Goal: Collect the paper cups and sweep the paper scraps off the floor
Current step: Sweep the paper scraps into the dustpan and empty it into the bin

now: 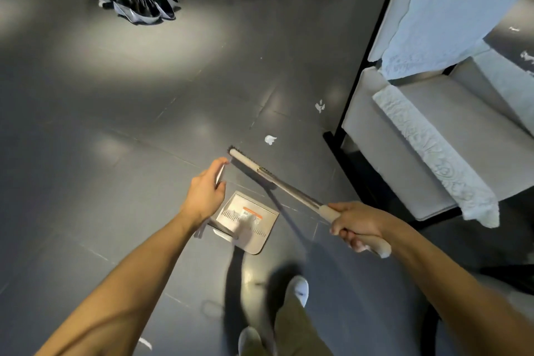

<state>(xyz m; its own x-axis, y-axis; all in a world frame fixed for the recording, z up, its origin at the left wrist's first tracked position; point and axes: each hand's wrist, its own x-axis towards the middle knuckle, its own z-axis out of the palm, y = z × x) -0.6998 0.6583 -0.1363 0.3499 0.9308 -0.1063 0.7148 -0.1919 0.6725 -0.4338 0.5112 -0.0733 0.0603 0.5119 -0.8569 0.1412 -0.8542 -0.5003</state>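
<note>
The right hand (pixel 358 225) grips the broom (pixel 289 191); the left hand (pixel 203 191) seems to hold the dustpan (pixel 248 222) handle. Two paper scraps (pixel 270 139) lie unswept.

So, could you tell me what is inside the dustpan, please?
The dustpan shows an orange-striped label and a pale blur, possibly a scrap. Its left corner is hidden behind the left hand and wrist.

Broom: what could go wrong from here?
1. The near scrap and far scrap lie by the armchair; a loose stroke of the broom could push them under it.
2. The dustpan lies close to the front shoe and might get kicked.
3. The white bit at the lower left could be missed.
</note>
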